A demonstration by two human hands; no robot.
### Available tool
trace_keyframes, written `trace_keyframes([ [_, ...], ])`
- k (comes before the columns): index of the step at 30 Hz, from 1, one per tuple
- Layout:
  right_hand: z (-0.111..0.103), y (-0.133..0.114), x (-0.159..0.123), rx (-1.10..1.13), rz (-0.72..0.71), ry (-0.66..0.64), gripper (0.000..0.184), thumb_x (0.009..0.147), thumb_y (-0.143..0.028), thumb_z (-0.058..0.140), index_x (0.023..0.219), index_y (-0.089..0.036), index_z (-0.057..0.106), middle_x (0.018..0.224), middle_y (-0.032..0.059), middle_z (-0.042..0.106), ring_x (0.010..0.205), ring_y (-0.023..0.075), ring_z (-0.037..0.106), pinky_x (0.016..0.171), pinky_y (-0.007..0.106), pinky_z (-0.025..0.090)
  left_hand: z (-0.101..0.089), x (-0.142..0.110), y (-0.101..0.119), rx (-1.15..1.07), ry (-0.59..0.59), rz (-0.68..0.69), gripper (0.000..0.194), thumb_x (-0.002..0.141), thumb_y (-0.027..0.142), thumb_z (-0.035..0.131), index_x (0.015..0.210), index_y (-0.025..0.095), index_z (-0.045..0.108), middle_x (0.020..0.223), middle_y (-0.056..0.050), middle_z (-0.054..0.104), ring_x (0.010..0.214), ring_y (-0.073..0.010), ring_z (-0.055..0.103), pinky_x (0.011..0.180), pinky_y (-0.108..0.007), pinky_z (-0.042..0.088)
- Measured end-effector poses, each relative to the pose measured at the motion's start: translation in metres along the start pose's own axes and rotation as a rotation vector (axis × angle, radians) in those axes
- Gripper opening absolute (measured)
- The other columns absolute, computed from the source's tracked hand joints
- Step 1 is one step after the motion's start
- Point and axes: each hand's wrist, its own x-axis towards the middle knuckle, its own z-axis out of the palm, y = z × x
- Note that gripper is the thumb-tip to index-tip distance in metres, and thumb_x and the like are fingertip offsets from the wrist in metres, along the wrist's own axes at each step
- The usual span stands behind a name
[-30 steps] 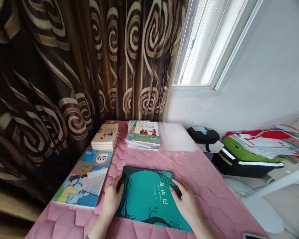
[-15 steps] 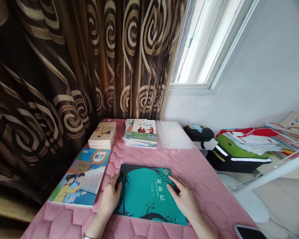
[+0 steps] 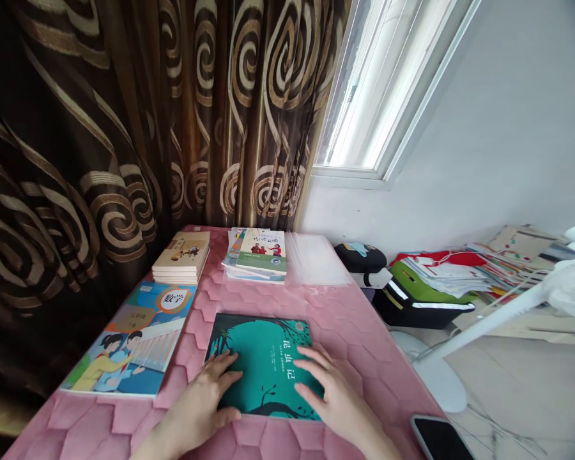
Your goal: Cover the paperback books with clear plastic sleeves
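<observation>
while flat, teal book (image 3: 261, 367) under hands (image 3: 208, 390) (image 3: 334, 391)

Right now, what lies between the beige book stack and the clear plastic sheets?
In the head view, a book pile topped by a white-and-green book lies between them.

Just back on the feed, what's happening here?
A person's left hand and right hand are spread over opposite sides of a teal book lying flat on pink quilted cloth, neither grip closed around it. A blue maths textbook lies to its left. Farther back are a stack of beige books, a mixed book pile and clear plastic sheets.
</observation>
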Motion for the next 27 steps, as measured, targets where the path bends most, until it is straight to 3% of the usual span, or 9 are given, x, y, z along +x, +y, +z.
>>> trace_keyframes([
  [3, -0.005, -0.013, -0.014, 0.009, 0.002, -0.189, 0.039, 0.084, -0.034, 0.06, 0.122, -0.032, 0.063, 0.145, 0.001, 0.047, 0.134, 0.0245, 0.042, 0.109, 0.042, 0.039, -0.004, -0.004, 0.006, -0.006, -0.057, -0.043, 0.061, 0.071, 0.023, 0.074, 0.129, 0.032, 0.058, 0.148, -0.007, 0.045, 0.136, -0.0329, 0.039, 0.11, -0.054, 0.037],
  [6, -0.005, -0.015, -0.019, -0.009, 0.011, -0.244, 0.042, 0.081, -0.03, 0.063, 0.123, -0.034, 0.063, 0.147, -0.0008, 0.045, 0.138, 0.0252, 0.036, 0.113, 0.044, 0.034, -0.005, -0.003, 0.007, -0.015, -0.063, -0.058, 0.059, 0.071, 0.02, 0.073, 0.128, 0.031, 0.06, 0.147, -0.007, 0.046, 0.135, -0.0332, 0.04, 0.109, -0.054, 0.037],
  [13, -0.006, -0.011, -0.019, -0.033, -0.073, -0.192, 0.035, 0.084, -0.029, 0.061, 0.119, -0.032, 0.066, 0.142, 0.0014, 0.052, 0.134, 0.0265, 0.043, 0.11, 0.047, 0.039, -0.012, -0.002, 0.004, 0.041, 0.027, 0.026, 0.038, 0.084, 0.029, 0.062, 0.121, 0.03, 0.065, 0.134, -0.008, 0.06, 0.124, -0.0299, 0.055, 0.101, -0.048, 0.048],
  [18, -0.005, -0.013, -0.019, -0.069, -0.124, -0.195, 0.042, 0.079, -0.022, 0.066, 0.119, -0.033, 0.065, 0.142, 0.0008, 0.052, 0.134, 0.0276, 0.043, 0.109, 0.048, 0.04, -0.014, -0.006, 0.001, 0.017, 0.03, 0.079, 0.054, 0.072, 0.03, 0.075, 0.124, 0.032, 0.063, 0.136, -0.008, 0.058, 0.125, -0.032, 0.053, 0.102, -0.047, 0.048],
  [24, -0.006, -0.016, -0.018, -0.084, -0.131, -0.174, 0.035, 0.082, -0.024, 0.064, 0.116, -0.034, 0.067, 0.136, -0.0009, 0.058, 0.128, 0.0251, 0.049, 0.106, 0.045, 0.044, -0.016, -0.009, 0.001, 0.046, 0.027, 0.051, 0.044, 0.081, 0.025, 0.066, 0.123, 0.033, 0.063, 0.135, -0.006, 0.059, 0.125, -0.0288, 0.054, 0.102, -0.047, 0.048],
  [27, -0.009, -0.018, -0.018, -0.094, -0.137, -0.187, 0.037, 0.081, -0.024, 0.066, 0.117, -0.034, 0.066, 0.135, -0.0015, 0.058, 0.127, 0.0248, 0.05, 0.105, 0.044, 0.046, -0.019, -0.009, 0.002, 0.052, -0.005, 0.058, 0.052, 0.076, 0.024, 0.07, 0.126, 0.033, 0.061, 0.137, -0.006, 0.057, 0.128, -0.03, 0.051, 0.103, -0.048, 0.047],
])
